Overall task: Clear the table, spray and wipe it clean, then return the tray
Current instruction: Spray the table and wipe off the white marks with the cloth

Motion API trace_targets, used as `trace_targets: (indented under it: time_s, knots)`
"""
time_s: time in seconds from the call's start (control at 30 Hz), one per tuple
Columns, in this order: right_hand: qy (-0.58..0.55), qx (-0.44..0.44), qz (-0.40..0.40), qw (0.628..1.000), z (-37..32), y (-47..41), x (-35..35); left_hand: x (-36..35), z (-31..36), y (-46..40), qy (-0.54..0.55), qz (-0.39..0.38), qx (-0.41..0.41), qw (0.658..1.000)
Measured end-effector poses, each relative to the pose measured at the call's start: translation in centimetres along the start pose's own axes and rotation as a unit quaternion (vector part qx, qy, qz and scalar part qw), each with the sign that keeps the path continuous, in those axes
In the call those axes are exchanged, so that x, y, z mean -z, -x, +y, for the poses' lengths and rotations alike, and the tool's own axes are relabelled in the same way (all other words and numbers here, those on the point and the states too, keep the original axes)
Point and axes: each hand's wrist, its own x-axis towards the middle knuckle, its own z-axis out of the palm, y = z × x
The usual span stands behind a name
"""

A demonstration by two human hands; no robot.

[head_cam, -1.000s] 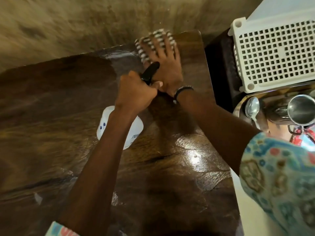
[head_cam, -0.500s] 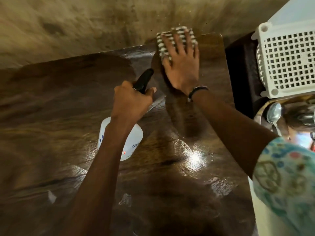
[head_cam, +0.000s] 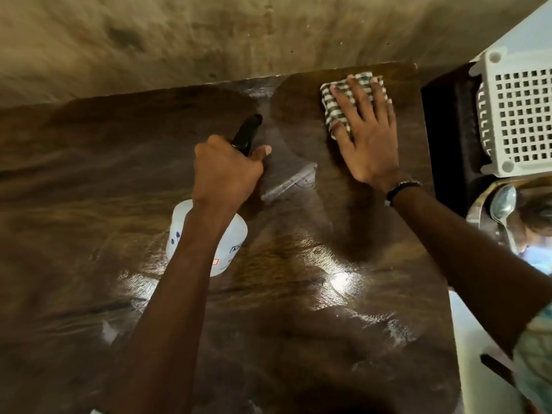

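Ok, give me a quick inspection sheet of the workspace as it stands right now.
Surface: dark wooden table, glossy, with wet streaks.
Job's things: white spray bottle; checked cloth flat at the far right corner; metal tray off the table at right.
Clutter: nothing seen on the table.
Grippers: left hand grips the bottle's black trigger head; right hand presses the cloth flat.
Cables: nothing seen.
Surroundings: wall behind; white perforated basket; spoon on the tray.
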Motion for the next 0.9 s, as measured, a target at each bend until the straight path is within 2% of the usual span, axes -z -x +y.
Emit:
trace_targets:
  time_s: [0.13, 0.23, 0.33, 0.43, 0.5, 0.57, 0.63, 0.73, 0.83, 0.9]
  knots:
    - [0.000, -0.019, -0.017, 1.000, -2.1, -2.7, -0.1, 0.8, -0.7, -0.4, 0.005, -0.017, -0.006, 1.000]
    - [-0.003, 0.000, -0.037, 0.999, -5.3, -4.9, -0.4, 1.4, -1.0, -0.2, 0.005, -0.008, -0.021, 1.000]
    - [0.006, 0.068, -0.054, 0.996, -9.4, -6.0, -1.2, 1.9, -1.4, 0.3, 0.018, 0.010, -0.012, 1.000]
    - [0.009, 0.168, -0.065, 0.984, -12.5, -4.1, -2.1, 2.1, -2.4, 0.7, 0.027, -0.004, 0.007, 1.000]
    - [0.000, 0.242, -0.073, 0.967, -12.4, -1.4, -2.4, 2.1, -3.1, 1.1, 0.022, -0.017, 0.021, 0.999]
    - [-0.001, 0.273, -0.066, 0.960, -10.3, 1.2, -2.2, 2.3, -3.7, 1.6, 0.018, -0.024, 0.025, 0.999]
    - [0.015, 0.239, -0.064, 0.969, -6.9, 2.4, -1.4, 2.4, -4.2, 2.1, 0.024, -0.030, 0.027, 0.999]
    - [0.021, 0.095, -0.056, 0.994, -3.9, 1.1, -0.2, 2.6, -4.8, 2.9, 0.044, -0.044, 0.037, 0.997]
    - [-0.015, -0.033, -0.039, 0.999, -6.8, -2.7, -0.5, 2.8, -5.4, 3.5, 0.066, -0.043, 0.031, 0.996]
    - [-0.022, -0.045, -0.051, 0.997, -10.4, -5.2, -1.2, 2.9, -5.9, 3.8, 0.070, -0.043, 0.032, 0.996]
